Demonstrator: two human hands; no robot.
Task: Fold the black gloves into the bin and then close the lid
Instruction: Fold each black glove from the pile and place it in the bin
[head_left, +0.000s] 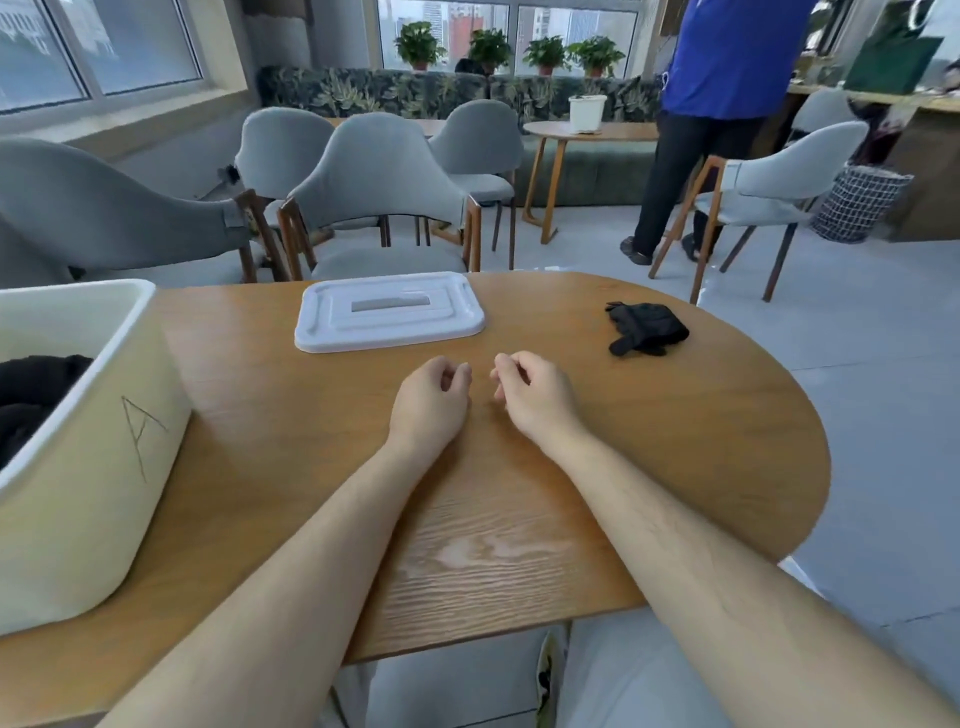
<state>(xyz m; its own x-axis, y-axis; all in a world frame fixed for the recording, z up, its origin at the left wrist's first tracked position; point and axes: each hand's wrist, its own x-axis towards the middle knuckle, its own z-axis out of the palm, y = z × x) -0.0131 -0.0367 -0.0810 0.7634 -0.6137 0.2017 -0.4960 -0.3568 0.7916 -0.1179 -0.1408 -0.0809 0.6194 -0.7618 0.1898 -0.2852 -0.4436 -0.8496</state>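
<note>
**Head view: lid (389, 313) off, black gloves (647, 328) lying on table (311, 441)**

Grey chairs (384, 171) lined the table's far side. The open cream bin (93, 467), cut off at left, held dark fabric (36, 389) too shadowed to identify; its white lid lay flat nearby. The black gloves sat bunched at right, apart from the left hand (431, 400) and right hand (535, 395), both empty, fingers loosely curled.

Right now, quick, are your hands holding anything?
Left hand: open, fingers loosely curled, holding nothing.
Right hand: open, fingers loosely curled, holding nothing.
</note>
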